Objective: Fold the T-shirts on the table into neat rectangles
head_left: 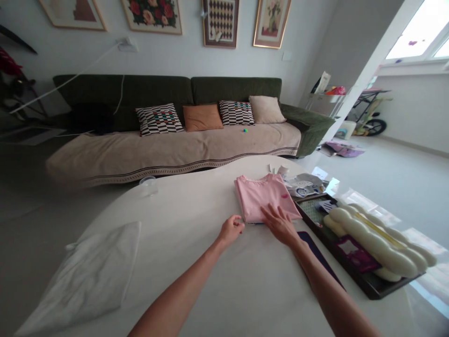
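Pink folded shirt (265,201) lies on the white surface (196,243); my right hand (280,224) presses flat on it, fingers spread, while my left hand (230,230) pinches its near corner. Beside it, a dark tray (372,285) holds a cream wavy cushion (375,243) and a patterned mat.

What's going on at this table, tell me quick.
A person is handling a folded pink garment on a white table. The right hand lies flat on its near edge; the left hand, loosely curled, is at its near left corner. A white cloth lies far left, a dark tray with a cream cushion-like thing sits right, and a clear cup stands at the far edge.
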### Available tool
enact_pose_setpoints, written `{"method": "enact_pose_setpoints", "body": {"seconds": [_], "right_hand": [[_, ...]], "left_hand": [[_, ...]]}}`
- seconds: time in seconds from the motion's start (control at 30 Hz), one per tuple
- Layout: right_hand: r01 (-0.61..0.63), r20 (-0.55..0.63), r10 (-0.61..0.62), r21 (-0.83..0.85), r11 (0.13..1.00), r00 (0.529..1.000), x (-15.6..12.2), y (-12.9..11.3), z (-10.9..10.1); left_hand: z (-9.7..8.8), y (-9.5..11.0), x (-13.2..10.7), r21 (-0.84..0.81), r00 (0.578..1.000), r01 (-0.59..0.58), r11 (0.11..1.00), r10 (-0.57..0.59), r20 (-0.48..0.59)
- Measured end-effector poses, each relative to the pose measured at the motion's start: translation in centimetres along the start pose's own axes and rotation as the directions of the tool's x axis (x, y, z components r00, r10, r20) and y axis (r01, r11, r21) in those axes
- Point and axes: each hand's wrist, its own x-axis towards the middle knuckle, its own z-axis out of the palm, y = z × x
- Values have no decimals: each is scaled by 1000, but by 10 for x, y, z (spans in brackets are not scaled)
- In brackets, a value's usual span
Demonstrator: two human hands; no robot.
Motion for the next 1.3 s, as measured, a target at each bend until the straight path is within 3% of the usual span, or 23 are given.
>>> {"method": "enact_pose_setpoints", "body": {"seconds": [0.1, 0.17, 0.23, 0.33, 0.4, 0.47, 0.53, 0.67, 0.77, 0.9, 1.0, 1.1, 1.2, 1.27, 1.3], "right_hand": [[31, 164, -28, -15, 999, 986, -4, -10, 5], [22, 160, -13, -53, 998, 987, -5, -16, -1], [33, 88, -26, -75, 997, 996, -15, -29, -8], [95, -16, -95, 16, 995, 995, -56, -68, -8], [151, 3, -152, 117, 982, 988, -100, -101, 2], [182, 80, -198, 177, 967, 977, -146, -133, 16], [156, 145, -181, 169, 973, 973, -186, -160, 28], [40, 205, -60, 100, 994, 977, -224, -188, 34], [24, 249, -48, 99, 995, 967, -226, -193, 26], [-1, 278, -22, 80, 997, 960, -223, -200, 14], [-16, 283, 0, 53, 998, 959, -223, -207, 12], [-24, 285, 15, 28, 999, 958, -223, -208, 12], [-34, 316, 21, 34, 999, 948, -221, -207, 7], [-37, 338, 12, 69, 997, 941, -218, -213, -4], [-18, 337, -22, 116, 993, 941, -217, -220, -12]], "left_hand": [[-50, -14, -55, 136, 991, -126, 983, 120, 53], [-99, -29, -95, 300, 977, -211, 930, 214, 21], [-157, -44, -133, 455, 954, -211, 865, 284, -96], [-248, -67, -178, 660, 887, -108, 744, 372, -274], [-300, -77, -196, 750, 855, 21, 661, 378, -356], [-338, -80, -204, 804, 846, 147, 576, 348, -404], [-362, -77, -199, 838, 855, 255, 483, 291, -428], [-379, -64, -169, 854, 875, 361, 375, 182, -449], [-379, -56, -149, 827, 858, 422, 371, 133, -497], [-379, -46, -143, 761, 803, 532, 371, 64, -593], [-381, -34, -146, 780, 830, 500, 376, 49, -556], [-377, -16, -152, 855, 915, 352, 380, 52, -400], [-352, 3, -179, 908, 971, 182, 377, 79, -227], [-318, 13, -217, 929, 995, 1, 371, 95, -39], [-298, 17, -241, 906, 971, -237, 351, 114, 210]]}}
